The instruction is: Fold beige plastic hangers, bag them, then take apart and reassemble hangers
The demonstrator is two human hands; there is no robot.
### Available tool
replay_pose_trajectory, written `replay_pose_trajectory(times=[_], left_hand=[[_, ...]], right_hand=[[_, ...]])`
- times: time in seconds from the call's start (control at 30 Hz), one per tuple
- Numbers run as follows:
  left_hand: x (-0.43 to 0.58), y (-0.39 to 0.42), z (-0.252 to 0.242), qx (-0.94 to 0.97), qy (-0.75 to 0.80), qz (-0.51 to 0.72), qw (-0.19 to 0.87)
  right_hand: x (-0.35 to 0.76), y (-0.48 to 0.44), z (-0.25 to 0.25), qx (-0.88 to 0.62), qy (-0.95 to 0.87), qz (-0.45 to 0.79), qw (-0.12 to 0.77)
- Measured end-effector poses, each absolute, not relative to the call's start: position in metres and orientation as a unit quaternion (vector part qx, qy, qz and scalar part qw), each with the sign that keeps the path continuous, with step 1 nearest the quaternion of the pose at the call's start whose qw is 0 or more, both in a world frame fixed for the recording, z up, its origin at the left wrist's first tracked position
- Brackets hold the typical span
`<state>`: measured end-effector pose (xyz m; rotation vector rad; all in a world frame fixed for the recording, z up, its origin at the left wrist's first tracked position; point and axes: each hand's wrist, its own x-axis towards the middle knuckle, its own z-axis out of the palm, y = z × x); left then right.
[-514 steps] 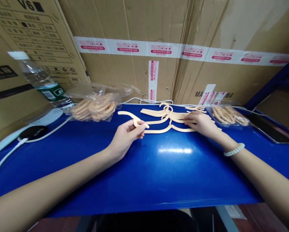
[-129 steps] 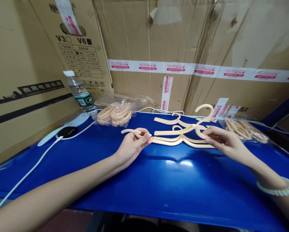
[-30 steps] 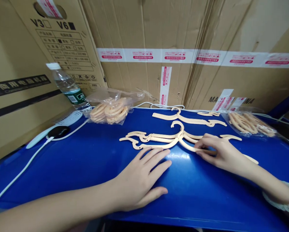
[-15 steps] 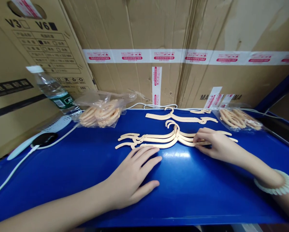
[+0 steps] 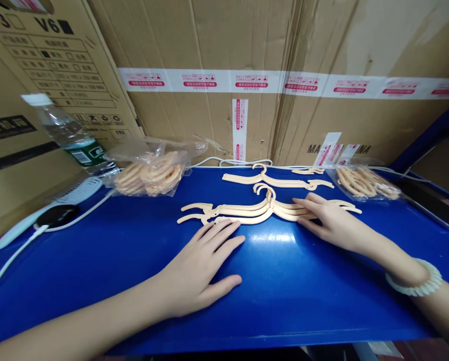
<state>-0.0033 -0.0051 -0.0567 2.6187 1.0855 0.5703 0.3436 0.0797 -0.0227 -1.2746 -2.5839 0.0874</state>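
A stack of several cream plastic hangers (image 5: 243,213) lies on the blue tabletop (image 5: 269,296), with the hooks pointing away from me and jointed end pieces at the sides. My left hand (image 5: 205,265) is open, palm down, its fingertips touching the left arm of the nearest hanger. On the stack's right arms, my right hand (image 5: 325,218) has its thumb at the near edge and its index finger across the far edge, covering part of them. Behind the stack lies a single hanger (image 5: 247,179) of the same kind, its hook upward, and a small loose hanger piece (image 5: 307,171).
Clear bags of hanger parts lie at the left (image 5: 149,175) and right (image 5: 363,183). A water bottle (image 5: 68,130), a hairbrush (image 5: 74,193) and a black charging disc (image 5: 58,215) with a white cable are at the left. A dark device (image 5: 431,203) sits far right. Cardboard boxes (image 5: 194,40) stand behind.
My right thumb and index finger have spread apart across the stacked arms. The left ends of the stack lie closer together. My left hand stays in place; the view shifts slightly.
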Motion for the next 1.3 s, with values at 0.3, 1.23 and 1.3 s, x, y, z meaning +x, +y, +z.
replay_pose_trajectory(times=[0.3,1.23,1.3], left_hand=[[-0.005,-0.001,-0.053,0.911,0.359,0.151,0.137],[-0.042,0.065,-0.058,0.859,0.479,0.179,0.014],[-0.041,0.064,-0.059,0.860,0.478,0.179,-0.002]], right_hand=[[0.343,0.084,-0.022,-0.453,-0.886,0.022,0.094],[0.346,0.091,-0.026,-0.450,-0.886,0.007,0.116],[0.345,0.091,-0.027,-0.452,-0.885,0.001,0.116]])
